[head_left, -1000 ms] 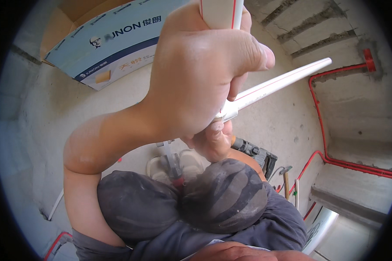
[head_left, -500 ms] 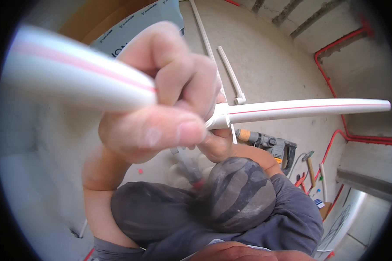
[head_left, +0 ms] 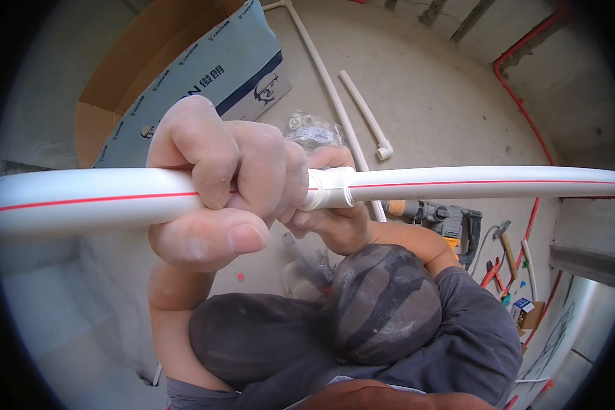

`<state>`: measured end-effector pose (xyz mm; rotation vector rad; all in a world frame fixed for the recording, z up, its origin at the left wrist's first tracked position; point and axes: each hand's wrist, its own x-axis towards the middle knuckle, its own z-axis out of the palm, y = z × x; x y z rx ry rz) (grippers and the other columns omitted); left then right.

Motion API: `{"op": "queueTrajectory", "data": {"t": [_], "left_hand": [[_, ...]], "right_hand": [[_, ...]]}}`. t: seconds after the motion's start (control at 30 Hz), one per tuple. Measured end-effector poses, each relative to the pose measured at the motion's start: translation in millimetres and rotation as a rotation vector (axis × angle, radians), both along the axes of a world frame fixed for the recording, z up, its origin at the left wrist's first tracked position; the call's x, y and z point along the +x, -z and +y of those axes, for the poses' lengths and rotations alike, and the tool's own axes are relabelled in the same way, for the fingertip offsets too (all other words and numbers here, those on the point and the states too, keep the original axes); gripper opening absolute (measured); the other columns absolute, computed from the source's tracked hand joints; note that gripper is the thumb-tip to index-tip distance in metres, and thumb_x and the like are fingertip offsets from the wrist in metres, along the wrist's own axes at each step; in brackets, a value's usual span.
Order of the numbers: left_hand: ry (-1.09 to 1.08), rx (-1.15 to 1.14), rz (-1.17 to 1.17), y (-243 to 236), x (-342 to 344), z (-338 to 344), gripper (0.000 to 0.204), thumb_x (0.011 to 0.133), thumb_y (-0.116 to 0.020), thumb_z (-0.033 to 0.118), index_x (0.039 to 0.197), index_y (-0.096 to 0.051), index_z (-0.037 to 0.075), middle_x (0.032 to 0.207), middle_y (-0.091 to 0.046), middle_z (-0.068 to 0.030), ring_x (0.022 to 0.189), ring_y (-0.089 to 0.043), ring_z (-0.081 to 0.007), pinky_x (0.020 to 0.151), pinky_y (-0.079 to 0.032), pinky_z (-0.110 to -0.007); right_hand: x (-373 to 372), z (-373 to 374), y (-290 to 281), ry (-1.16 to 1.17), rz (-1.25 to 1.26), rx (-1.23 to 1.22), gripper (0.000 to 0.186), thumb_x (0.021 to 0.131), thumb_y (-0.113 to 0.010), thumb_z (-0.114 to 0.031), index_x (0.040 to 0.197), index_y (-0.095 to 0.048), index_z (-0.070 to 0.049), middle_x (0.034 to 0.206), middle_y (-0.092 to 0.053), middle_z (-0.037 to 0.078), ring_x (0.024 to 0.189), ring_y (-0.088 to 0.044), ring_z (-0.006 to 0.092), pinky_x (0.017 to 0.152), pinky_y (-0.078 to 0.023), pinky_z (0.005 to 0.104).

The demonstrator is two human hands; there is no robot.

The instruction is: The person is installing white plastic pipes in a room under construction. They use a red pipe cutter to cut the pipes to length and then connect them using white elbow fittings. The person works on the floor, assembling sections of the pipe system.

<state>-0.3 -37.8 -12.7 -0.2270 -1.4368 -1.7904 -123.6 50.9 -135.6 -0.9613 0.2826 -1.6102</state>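
Head view: a left pipe length (head_left: 82,198) and a right pipe length (head_left: 485,183), both white with a red stripe, are held roughly level, with a white coupling (head_left: 336,188) between them. The left pipe length is enclosed by the left hand (head_left: 229,181): the fingers are curled over its upper and near sides, and the thumb is laid along its underside. The coupling is left exposed just beside that fist. It is grasped from behind by the right hand (head_left: 342,225), parts of which are seen above and below it; how firmly it is pressed cannot be told, since most of the fingers are hidden. The right pipe length is touched by no visible fingers beyond the coupling. On the floor, a power drill (head_left: 444,224) and a carton (head_left: 191,82) are seen.
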Motion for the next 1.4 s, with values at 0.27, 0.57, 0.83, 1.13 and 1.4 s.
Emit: {"op": "queueTrajectory", "data": {"t": [0.27, 0.57, 0.83, 1.13, 1.4], "left_hand": [[-0.088, 0.037, -0.018, 1.8, 3.2, 1.7, 0.035, 0.078, -0.074, 0.007, 0.086, -0.041, 0.015, 0.064, -0.05, 0.001, 0.051, -0.048, -0.0129, 0.057, -0.05, -0.029], [-0.081, 0.065, -0.019, 3.1, -4.5, 1.0, 0.035, 0.078, -0.073, 0.003, 0.087, -0.041, 0.014, 0.066, -0.05, 0.0, 0.053, -0.047, -0.0129, 0.058, -0.048, -0.03], [-0.101, -0.017, -0.023, 5.5, -1.7, 5.1, 0.038, 0.077, -0.076, 0.003, 0.087, -0.042, 0.015, 0.067, -0.051, 0.0002, 0.054, -0.048, -0.013, 0.06, -0.048, -0.03], [-0.146, 0.068, -0.044, 9.3, 2.0, 5.7, 0.033, 0.078, -0.072, 0.004, 0.086, -0.041, 0.014, 0.067, -0.049, 0.0003, 0.055, -0.047, -0.013, 0.06, -0.048, -0.029], [-0.31, 0.212, -0.105, -12.8, 3.0, 15.2, 0.022, 0.084, -0.06, 0.003, 0.086, -0.039, 0.011, 0.07, -0.047, -0.0037, 0.058, -0.048, -0.0154, 0.063, -0.048, -0.034]], "right_hand": [[0.3, -2.7, -0.9, -0.054, -0.017, -0.005, 0.058, 0.095, -0.071, -0.001, 0.137, -0.032, -0.011, 0.097, -0.058, 0.009, 0.074, -0.057, 0.0111, 0.06, -0.049, 0.0247], [-5.7, 1.0, -3.6, -0.167, 0.035, 0.186, 0.076, 0.093, -0.069, 0.005, 0.149, -0.022, -0.015, 0.105, -0.061, 0.01, 0.086, -0.059, 0.0126, 0.068, -0.052, 0.027], [-5.3, -1.5, -5.2, -0.156, 0.036, 0.183, 0.083, 0.087, -0.074, 0.007, 0.15, -0.023, -0.013, 0.113, -0.061, 0.007, 0.093, -0.061, 0.0146, 0.076, -0.053, 0.0291], [-4.1, -1.8, -4.3, -0.172, -0.057, 0.196, 0.085, 0.085, -0.074, 0.006, 0.15, -0.022, -0.013, 0.112, -0.061, 0.007, 0.096, -0.06, 0.0147, 0.078, -0.052, 0.0303], [-8.0, -4.8, -13.8, -0.182, 0.016, 0.236, 0.069, 0.082, -0.079, -0.013, 0.138, -0.039, -0.01, 0.109, -0.057, 0.011, 0.075, -0.056, 0.0159, 0.058, -0.045, 0.0292]]}}
